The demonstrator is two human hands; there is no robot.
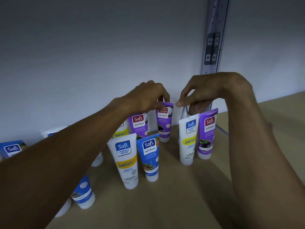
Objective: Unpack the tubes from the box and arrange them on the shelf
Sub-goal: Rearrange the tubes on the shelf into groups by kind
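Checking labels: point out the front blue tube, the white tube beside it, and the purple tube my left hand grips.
blue tube (149,156), head view, label middle.
white tube (126,163), head view, yellow band.
purple tube (163,124), head view, label middle.

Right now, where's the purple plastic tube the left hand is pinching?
Centre of the head view: the purple plastic tube stands near the back wall, just right of another purple tube.

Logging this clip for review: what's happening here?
A person is arranging tubes upright on the shelf. The left hand pinches the top of a purple tube at the back. The right hand pinches the top of a pale tube, mostly hidden behind a white tube. Several more tubes stand around them.
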